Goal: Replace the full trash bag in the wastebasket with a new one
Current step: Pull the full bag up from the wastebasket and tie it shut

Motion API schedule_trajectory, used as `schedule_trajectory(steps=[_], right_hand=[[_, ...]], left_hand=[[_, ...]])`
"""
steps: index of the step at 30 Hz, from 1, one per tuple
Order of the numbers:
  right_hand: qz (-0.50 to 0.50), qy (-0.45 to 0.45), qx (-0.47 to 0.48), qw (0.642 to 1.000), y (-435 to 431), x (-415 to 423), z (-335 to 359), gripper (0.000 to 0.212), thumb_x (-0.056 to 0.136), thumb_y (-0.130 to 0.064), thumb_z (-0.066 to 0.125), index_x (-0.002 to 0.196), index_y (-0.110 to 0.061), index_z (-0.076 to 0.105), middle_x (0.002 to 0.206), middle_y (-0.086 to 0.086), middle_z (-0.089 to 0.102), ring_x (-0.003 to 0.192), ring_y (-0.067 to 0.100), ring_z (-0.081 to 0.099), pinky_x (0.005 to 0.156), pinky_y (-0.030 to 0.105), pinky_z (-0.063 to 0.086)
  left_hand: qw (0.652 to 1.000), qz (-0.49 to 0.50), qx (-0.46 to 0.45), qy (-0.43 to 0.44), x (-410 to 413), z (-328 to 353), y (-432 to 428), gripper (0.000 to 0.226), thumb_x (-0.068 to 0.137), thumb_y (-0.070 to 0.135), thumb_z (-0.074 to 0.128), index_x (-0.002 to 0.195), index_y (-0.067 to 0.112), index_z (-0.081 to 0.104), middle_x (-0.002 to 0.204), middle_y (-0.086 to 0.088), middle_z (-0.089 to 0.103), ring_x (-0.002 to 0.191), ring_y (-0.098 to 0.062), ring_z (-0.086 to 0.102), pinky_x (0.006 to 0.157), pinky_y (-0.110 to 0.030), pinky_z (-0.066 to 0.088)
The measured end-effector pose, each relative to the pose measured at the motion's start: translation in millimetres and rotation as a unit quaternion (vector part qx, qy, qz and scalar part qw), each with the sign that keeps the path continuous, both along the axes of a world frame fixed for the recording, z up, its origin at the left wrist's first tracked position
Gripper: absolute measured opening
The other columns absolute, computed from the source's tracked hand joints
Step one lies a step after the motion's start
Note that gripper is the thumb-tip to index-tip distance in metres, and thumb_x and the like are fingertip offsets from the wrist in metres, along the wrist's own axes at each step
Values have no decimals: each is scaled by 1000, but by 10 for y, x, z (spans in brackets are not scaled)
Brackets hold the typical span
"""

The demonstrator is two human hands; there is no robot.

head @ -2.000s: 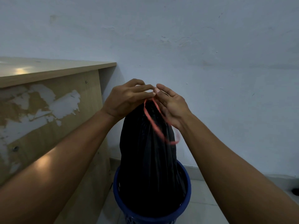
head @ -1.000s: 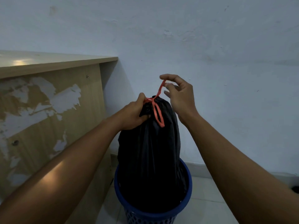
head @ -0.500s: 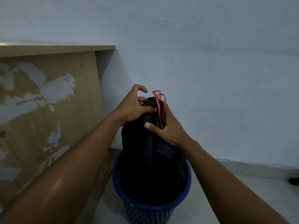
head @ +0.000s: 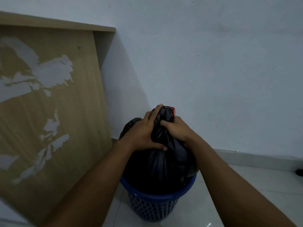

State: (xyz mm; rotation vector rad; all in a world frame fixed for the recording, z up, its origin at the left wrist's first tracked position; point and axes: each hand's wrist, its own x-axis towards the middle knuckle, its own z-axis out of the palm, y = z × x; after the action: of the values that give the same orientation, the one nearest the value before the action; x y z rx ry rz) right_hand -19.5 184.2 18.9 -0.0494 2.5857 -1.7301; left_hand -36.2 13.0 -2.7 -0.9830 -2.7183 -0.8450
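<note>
Step in hand: removal of the full bag. The neck is gathered and closed, with a red tie showing at the very top, and the bag's body sits inside the basket, bulging above the rim. The left hand wraps the neck from the left, thumb laid across the front; the right hand has its fingers curled tightly round the neck from the right. Both hands hold the bag; neither is free. The next move likely calls for a straight vertical lift, since the bag fills the basket to the rim and may drag the light basket up with it; one hand may be needed to hold the rim down. No new bag is in view. The basket stands on the floor, just beside the desk panel on the left and near the wall and skirting behind. Open room lies to the right and toward the person, so carry the bag out that way. Judged risk: the thin film tearing on the panel's edge.
</note>
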Motion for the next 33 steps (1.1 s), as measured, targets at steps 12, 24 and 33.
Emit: schedule_trajectory(steps=[12,24,33], right_hand=[[-22,176,247,953,163,60,-71,79,68,-83,68,133,-40,54,132,-9,54,125,14,49,108,45,42],[144,197,178,953,-97,-28,-569,115,61,-42,96,153,-37,28,121,-7,62,108,9,62,91,23,50],[161,222,142,951,-149,-131,-699,59,77,-17,83,128,-21,54,103,-4,72,94,16,69,82,38,56]], left_hand=[[982,189,-28,0,-109,-257,-75,30,90,40,58,90,10,63,86,-7,66,79,-29,64,61,-32,44],[947,60,47,-313,-46,-23,-19,15,92,13,52,88,4,64,85,-11,64,75,-20,57,67,-29,45],[964,79,52,-247,-22,65,-257,30,84,44,68,83,15,68,83,-4,68,79,-19,64,71,-30,45]])
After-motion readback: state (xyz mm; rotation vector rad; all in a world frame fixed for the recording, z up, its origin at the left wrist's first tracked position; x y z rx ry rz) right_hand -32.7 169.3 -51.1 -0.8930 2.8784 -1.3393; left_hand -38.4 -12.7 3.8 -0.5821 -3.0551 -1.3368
